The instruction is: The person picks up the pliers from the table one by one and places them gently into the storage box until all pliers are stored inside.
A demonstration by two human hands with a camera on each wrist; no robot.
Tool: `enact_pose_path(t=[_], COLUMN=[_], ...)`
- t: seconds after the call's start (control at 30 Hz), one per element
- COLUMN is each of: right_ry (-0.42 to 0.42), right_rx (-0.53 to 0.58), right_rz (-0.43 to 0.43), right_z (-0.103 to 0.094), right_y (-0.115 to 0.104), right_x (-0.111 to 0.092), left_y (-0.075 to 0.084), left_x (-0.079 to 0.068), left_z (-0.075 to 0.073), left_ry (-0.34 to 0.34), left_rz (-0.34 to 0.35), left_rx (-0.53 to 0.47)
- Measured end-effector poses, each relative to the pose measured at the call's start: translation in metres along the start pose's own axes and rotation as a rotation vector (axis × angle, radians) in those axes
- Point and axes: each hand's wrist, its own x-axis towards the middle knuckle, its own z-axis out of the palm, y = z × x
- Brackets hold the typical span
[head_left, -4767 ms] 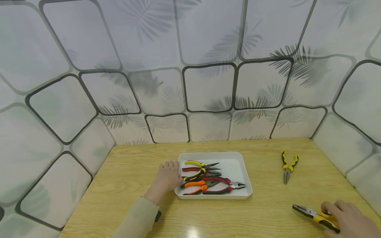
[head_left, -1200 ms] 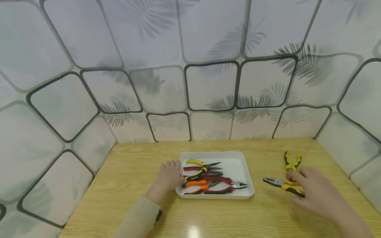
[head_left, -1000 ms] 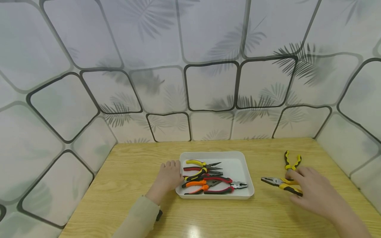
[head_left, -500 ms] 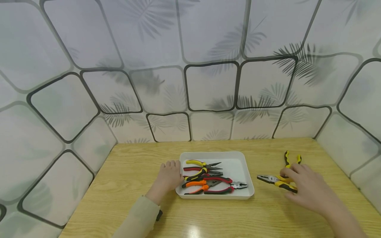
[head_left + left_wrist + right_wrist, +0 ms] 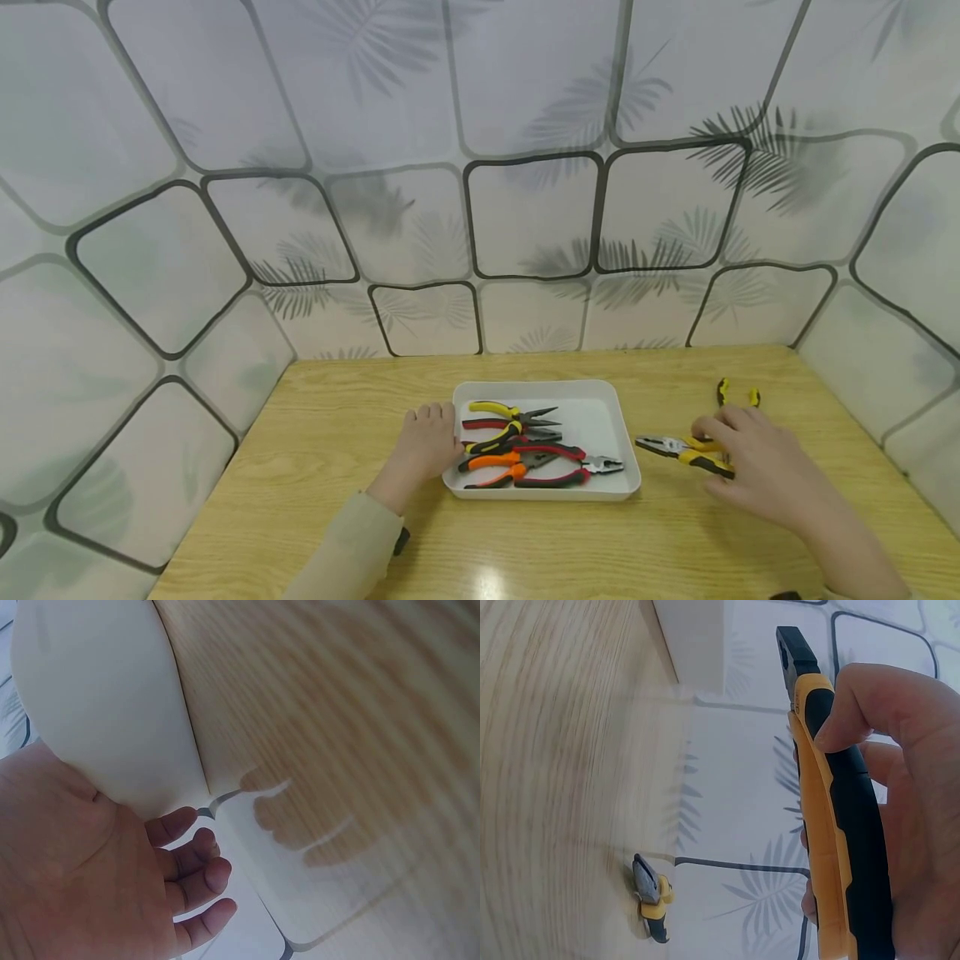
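A white tray [image 5: 626, 467] holds several pliers, among them needle-nose pliers [image 5: 495, 409] with yellow-black handles, orange-handled pliers [image 5: 517, 472] and red-black combination pliers [image 5: 585, 467]. My left hand [image 5: 423, 446] holds the tray's left rim; in the left wrist view the thumb is hidden behind the tray wall [image 5: 112, 705] and the fingers bend loosely outside it. With my right hand [image 5: 761, 467] I grip yellow-black combination pliers [image 5: 684, 454] by the handles, raised off the table, nose pointing left near the tray's right edge.
Another yellow-black pair of pliers [image 5: 753, 397] lies on the wooden table [image 5: 337, 417] behind my right hand, mostly covered in the head view; the right wrist view shows these pliers [image 5: 652, 896] with their grey nose. Patterned fabric walls [image 5: 525, 225] enclose the table's back and sides.
From the table's front right, my right hand has carried the combination pliers leftward and away from me, close to the tray. The left hand and tray stay put.
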Motion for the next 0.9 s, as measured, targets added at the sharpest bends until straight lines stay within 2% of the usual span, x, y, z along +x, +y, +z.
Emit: enact_pose_path(t=[0.33,0.63,0.9], right_ry=[0.037,0.008,0.027], right_rx=[0.007,0.021,0.018], right_rz=[-0.041,-0.029,-0.051], right_z=[0.003,0.003,0.004], right_y=[-0.006,-0.011,-0.014], right_x=[0.007,0.013,0.019], left_y=[0.001,0.000,0.000], left_x=[0.000,0.000,0.000], left_z=[-0.001,-0.001,0.000], left_ry=[-0.004,-0.013,-0.005], left_rz=[-0.009,-0.008,-0.006], left_rx=[0.009,0.005,-0.005])
